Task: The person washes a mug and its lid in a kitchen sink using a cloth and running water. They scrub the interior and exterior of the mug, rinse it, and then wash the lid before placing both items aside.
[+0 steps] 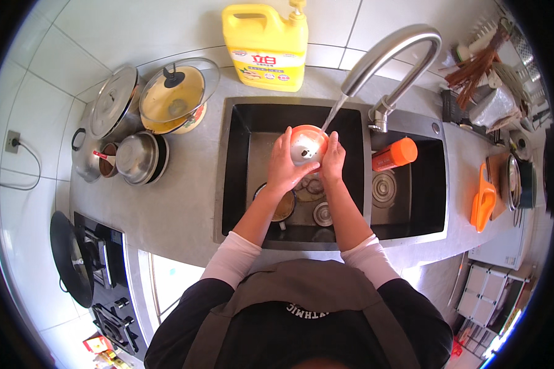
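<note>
Over the left sink basin (237,184), I hold a small bowl (302,138) with a white inside and an orange rim. My left hand (282,168) grips its left side, the thumb across the near edge. On the opposite side, my right hand (333,159) cups the bowl. A stream of water (335,110) from the steel faucet (392,50) runs down at its far right rim. Dark specks or marks show inside. Below, partly hidden by my left forearm, a dark-rimmed mug (284,208) holds brownish liquid beside a drain (323,214).
An orange bottle (394,154) leans in the right basin (427,193). Behind the sink stands a yellow detergent jug (265,50). Lidded pots (113,104) and stacked metal bowls (137,157) occupy the left counter. An orange plastic tool (484,200) lies right; a wok (69,258) is lower left.
</note>
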The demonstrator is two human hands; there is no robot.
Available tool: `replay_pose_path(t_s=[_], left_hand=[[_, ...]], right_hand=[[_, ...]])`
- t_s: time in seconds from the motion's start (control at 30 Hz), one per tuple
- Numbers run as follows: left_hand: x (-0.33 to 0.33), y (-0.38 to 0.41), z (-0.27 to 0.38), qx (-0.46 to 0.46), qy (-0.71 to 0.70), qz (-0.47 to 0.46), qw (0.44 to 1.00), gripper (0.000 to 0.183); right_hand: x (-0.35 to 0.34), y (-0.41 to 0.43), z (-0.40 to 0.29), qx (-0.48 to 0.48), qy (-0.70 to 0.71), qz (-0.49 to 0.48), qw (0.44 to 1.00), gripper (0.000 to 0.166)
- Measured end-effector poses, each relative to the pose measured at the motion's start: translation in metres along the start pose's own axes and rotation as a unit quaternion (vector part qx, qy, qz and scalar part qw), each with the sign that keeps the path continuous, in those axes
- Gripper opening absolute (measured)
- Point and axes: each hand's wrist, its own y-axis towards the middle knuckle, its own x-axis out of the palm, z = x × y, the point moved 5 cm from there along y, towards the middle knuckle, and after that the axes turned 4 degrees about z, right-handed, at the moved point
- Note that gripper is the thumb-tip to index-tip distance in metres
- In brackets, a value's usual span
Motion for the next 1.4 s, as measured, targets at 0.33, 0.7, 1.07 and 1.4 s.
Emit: replay_pose_path(t_s=[0.33, 0.7, 1.07, 1.4], left_hand=[[-0.026, -0.013, -0.015, -0.100, -0.230, -0.108, 0.962, 0.099], [-0.127, -0.041, -0.052, -0.237, -0.235, -0.025, 0.942, 0.075], [-0.249, -0.103, -0.138, -0.309, 0.214, 0.137, 0.917, 0.090], [-0.161, -0.097, -0.034, -0.134, 0.136, 0.096, 0.977, 0.038]], right_hand=[[0.034, -0.079, -0.050, 0.057, 0.039, -0.252, 0.965, 0.028], [0.014, -0.056, -0.041, -0.017, -0.375, -0.342, 0.861, 0.036], [-0.003, -0.070, 0.112, -0.078, -0.669, -0.333, 0.660, 0.028], [-0.007, -0.065, 0.055, -0.058, -0.692, -0.265, 0.669, 0.023]])
